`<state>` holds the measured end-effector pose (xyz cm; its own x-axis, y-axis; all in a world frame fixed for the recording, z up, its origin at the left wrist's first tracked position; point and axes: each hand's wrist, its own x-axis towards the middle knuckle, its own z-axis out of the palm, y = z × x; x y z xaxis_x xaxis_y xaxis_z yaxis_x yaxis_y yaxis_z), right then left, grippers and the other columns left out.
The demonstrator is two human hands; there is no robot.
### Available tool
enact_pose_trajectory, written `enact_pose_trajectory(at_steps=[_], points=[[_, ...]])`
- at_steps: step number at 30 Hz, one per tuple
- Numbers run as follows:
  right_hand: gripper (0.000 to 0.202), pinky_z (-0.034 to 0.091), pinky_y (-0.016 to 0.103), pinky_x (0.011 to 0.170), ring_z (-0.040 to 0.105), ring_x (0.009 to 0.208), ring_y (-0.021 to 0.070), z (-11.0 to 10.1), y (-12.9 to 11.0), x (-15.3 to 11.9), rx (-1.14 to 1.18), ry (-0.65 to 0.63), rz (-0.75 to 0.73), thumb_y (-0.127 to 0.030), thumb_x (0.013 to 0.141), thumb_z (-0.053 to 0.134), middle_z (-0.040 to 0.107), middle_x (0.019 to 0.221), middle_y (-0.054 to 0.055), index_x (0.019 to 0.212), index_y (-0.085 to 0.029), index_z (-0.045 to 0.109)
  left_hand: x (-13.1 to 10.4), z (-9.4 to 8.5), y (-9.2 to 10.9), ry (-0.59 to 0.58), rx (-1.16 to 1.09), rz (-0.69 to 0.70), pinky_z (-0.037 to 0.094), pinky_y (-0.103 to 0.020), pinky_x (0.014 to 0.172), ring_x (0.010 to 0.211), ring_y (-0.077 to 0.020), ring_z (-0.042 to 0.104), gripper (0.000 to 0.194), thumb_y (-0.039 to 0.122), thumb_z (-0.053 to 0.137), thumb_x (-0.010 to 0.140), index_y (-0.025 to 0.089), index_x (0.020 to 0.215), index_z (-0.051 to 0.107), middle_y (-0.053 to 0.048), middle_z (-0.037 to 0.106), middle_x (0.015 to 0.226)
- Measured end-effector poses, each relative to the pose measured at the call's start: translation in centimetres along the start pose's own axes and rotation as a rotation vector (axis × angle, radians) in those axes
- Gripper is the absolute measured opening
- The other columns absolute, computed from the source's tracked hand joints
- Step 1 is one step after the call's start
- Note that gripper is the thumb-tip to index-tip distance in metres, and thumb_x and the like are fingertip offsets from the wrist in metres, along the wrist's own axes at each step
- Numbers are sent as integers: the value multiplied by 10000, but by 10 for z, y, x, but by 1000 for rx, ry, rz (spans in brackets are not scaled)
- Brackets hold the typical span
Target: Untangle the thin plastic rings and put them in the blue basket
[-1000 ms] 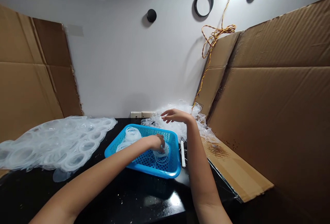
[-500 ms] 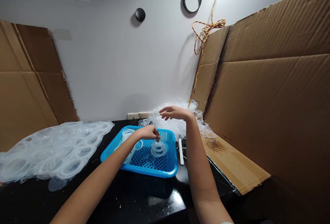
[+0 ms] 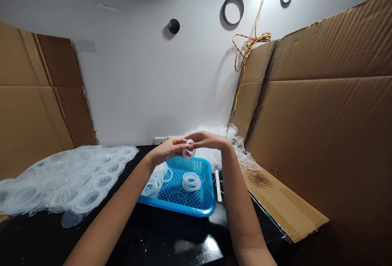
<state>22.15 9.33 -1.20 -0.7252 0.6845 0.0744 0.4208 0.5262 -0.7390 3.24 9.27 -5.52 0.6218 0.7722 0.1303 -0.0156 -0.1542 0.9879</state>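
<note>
A small translucent white ring (image 3: pixel 189 154) is pinched between my two hands above the far side of a blue plastic basket (image 3: pixel 174 207). My left hand (image 3: pixel 168 150) grips it from the left, fingers closed. From the right, my right hand (image 3: pixel 206 140) reaches over with its fingertips on the same ring. Below, inside the basket, lies a stack of white rings (image 3: pixel 191 182) on the right. A looser heap of rings (image 3: pixel 154 184) fills the basket's left part, partly hidden by my left forearm. Thin clear loops lie on the basket floor.
Flat translucent sheets with round holes (image 3: pixel 61 178) are piled at the left. Thin clear scraps (image 3: pixel 214 156) heap up behind the basket. A white stick (image 3: pixel 218 186) lies right of it. Cardboard panels (image 3: pixel 324 127) stand on both sides. A yellow twisted cord (image 3: pixel 241 82) hangs down the wall.
My left hand has lifted a ring up from the stack in the basket. My right hand has come down and left to meet it, and both now touch the ring. The view has shifted slightly.
</note>
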Motion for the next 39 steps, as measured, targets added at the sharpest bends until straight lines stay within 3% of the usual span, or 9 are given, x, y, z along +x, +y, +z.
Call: enact_pose_trajectory(at_steps=[6,14,20,26,30,35,39], points=[[211,483,207,647,620,719,100,6,-8,2,-26,79,-85,-196,822,566,701,846,42,995,-123,662,-14,1,11,54,-76,22,472,-316,775,730,-177,681,330,322,723,691,113,933,640,-89,686,930],[301,510,263,692,661,758,139,16,-11,17,-144,414,-164,-45,806,472,720,863,75,1010,-133,676,-20,-3,18,154,-132,72,478,-357,795,768,-195,688,476,342,673,758,126,1136,479,-83,719,775],[372,514,313,800,661,900,169,25,-27,15,-205,614,-242,-33,800,446,709,985,48,1014,-215,691,-24,-1,23,184,-119,116,469,-329,783,746,-195,683,398,359,754,663,108,919,581,-81,719,731],[339,542,283,760,670,875,152,34,-40,11,-197,585,-296,-75,819,486,716,969,14,1038,-247,679,-30,4,32,101,-118,156,474,-315,711,691,-186,665,412,488,691,680,102,820,669,-99,710,802],[336,539,297,799,657,945,158,37,-46,8,-193,568,-329,-99,825,486,688,1059,32,1078,-239,657,-35,6,37,85,-115,189,475,-289,695,667,-158,643,353,453,726,653,115,745,678,-48,687,693],[314,542,300,794,672,907,164,37,-49,7,-198,607,-333,-94,817,485,707,1000,58,1046,-199,674,-43,7,42,76,-56,213,467,-271,710,696,-145,643,223,334,718,704,125,772,681,-48,701,718],[314,545,292,755,680,866,161,38,-51,4,-202,595,-328,-79,819,494,714,975,50,1031,-215,681,-46,9,46,20,-15,213,457,-308,743,731,-169,643,297,409,624,779,126,846,685,-78,703,767]])
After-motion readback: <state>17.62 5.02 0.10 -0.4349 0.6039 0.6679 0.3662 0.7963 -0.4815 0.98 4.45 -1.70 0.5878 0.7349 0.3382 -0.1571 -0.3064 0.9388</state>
